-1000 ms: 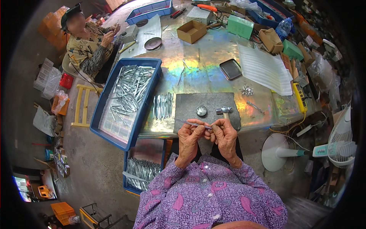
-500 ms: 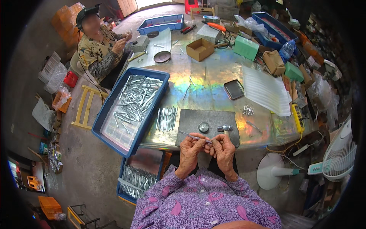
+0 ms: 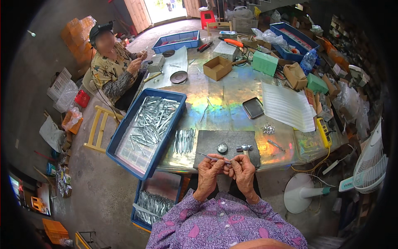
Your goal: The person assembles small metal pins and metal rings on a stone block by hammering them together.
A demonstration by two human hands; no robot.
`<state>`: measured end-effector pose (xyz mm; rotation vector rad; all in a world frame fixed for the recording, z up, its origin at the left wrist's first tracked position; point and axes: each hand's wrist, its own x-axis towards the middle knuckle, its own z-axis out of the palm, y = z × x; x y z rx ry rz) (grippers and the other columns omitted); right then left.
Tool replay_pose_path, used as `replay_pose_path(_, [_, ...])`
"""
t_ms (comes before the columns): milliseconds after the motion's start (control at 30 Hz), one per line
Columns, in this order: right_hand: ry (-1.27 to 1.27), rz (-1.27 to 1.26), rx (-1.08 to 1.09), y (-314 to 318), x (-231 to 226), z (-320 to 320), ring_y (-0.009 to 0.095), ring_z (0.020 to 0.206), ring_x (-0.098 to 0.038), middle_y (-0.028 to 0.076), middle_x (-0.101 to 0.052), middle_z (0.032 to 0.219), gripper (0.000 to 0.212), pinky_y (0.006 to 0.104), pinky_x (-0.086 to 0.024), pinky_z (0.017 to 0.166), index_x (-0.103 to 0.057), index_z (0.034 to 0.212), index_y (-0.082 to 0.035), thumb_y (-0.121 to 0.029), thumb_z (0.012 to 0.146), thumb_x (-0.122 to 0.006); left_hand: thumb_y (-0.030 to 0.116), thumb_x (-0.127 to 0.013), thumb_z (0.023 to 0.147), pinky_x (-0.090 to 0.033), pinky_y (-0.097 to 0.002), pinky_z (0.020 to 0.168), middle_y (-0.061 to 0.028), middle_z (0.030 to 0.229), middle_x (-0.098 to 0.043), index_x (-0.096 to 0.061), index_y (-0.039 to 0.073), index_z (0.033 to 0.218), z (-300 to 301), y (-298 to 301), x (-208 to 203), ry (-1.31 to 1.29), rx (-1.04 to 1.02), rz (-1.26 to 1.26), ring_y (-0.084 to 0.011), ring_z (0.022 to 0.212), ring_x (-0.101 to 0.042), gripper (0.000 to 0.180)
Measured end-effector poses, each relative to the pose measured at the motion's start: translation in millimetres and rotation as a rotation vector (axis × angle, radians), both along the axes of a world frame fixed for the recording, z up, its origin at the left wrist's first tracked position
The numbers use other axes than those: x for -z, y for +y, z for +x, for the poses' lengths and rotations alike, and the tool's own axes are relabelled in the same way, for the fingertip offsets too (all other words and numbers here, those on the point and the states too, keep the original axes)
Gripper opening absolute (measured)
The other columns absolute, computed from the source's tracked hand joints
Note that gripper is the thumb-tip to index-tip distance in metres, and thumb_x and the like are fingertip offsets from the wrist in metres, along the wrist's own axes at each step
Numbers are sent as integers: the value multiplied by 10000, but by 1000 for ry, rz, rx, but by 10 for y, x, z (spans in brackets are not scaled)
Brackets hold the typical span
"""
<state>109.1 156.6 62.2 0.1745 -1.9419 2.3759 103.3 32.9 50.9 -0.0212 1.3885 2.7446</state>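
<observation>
Over the near edge of a dark slab (image 3: 205, 140), my left hand (image 3: 207, 174) pinches a slim metal rod (image 3: 208, 157), its thin end pointing left. My right hand (image 3: 243, 171) has its fingertips closed on the rod's other end, which is mostly hidden by the fingers. On the slab just beyond my hands are a small round tin (image 3: 222, 148) with shiny contents and a hammer (image 3: 244, 147), its handle partly behind my right hand. Several slim metal rods (image 3: 184, 141) lie side by side left of the slab.
A blue crate (image 3: 111, 150) of loose metal rods overhangs the table's left edge; another crate (image 3: 136, 209) sits below. Small shiny parts (image 3: 268, 128) and a black tray (image 3: 253, 108) lie to the right. A fan (image 3: 369, 166) stands right; a co-worker (image 3: 114, 68) sits far left.
The view has tilted upward slightly, so the table appears lower. Both hands keep their hold on the rod with little visible movement.
</observation>
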Motion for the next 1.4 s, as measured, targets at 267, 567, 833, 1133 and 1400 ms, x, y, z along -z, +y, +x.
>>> replay_pose_path(267, [10, -36, -9, -27, -37, 30, 44, 574, -477, 31, -518, 692, 71, 184, -420, 505, -453, 905, 10, -58, 918, -466, 91, -549, 875, -505, -220, 603, -71, 790, -625, -570, -5, 939, 30, -33, -19, -1, 4, -21, -104, 678, -602, 117])
replay_pose_path(567, [2, -66, -16, -61, 5, 64, 43, 551, -486, 36, -540, 700, 92, 173, -398, 474, -459, 899, 9, -78, 911, -487, 98, -572, 862, -512, -237, 602, -97, 841, -621, -564, -10, 937, 79, -86, 39, 10, 6, -41, -134, 706, -599, 132])
replay_pose_path(833, [23, -86, -1, -90, 15, 73, 40, 522, -489, 44, -559, 674, 109, 157, -362, 434, -467, 898, 2, -102, 911, -495, 96, -564, 866, -514, -237, 596, -95, 855, -617, -548, 12, 940, 95, -79, 50, 17, -19, -27, -130, 695, -596, 114])
replay_pose_path(1133, [10, -74, -46, -65, -38, 127, 57, 586, -504, 52, -522, 696, 79, 196, -456, 532, -449, 907, 20, -57, 918, -462, 91, -562, 866, -509, -239, 597, -110, 862, -616, -538, 7, 955, 126, -80, 82, 50, -11, 8, -137, 697, -597, 125])
replay_pose_path(1400, [22, -110, -6, -98, 56, 121, 36, 533, -485, 31, -543, 673, 121, 155, -366, 443, -476, 881, 7, -108, 911, -495, 86, -563, 864, -512, -242, 597, -121, 877, -617, -531, 5, 956, 139, -92, 110, 39, -3, -3, -143, 699, -598, 127])
